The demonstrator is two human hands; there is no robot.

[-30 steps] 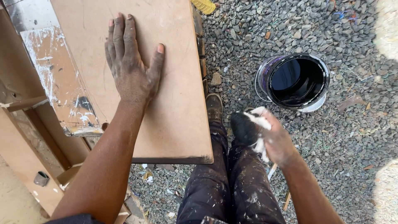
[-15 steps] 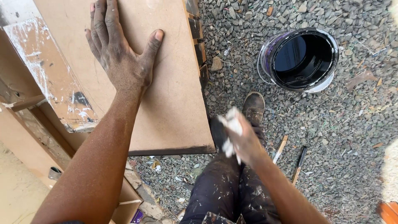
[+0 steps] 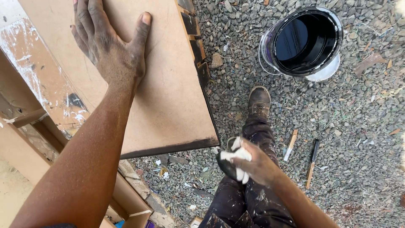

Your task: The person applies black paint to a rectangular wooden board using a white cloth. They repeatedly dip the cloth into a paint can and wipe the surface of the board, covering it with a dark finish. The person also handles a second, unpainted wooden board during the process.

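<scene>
Our bare arms, paint-flecked trousers and a worn boot

We see our left hand (image 3: 112,46) and forearm bare, with no sleeve, dusted with fine powder; our right hand (image 3: 257,162) is bare too, the forearm uncovered; our trousers (image 3: 249,198) are dark, spattered with pale paint specks and smears, creased along the leg; one brown laced boot (image 3: 258,101) shows, scuffed and dusty at the toe.

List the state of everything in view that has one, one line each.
Flat brown fibreboard panel: near edge stained black, top bare.
Round paint can: open, holding black liquid.
White stained rag: bunched, blackened.
Left hand: flat on panel.
Right hand: grip closed on rag.
</scene>
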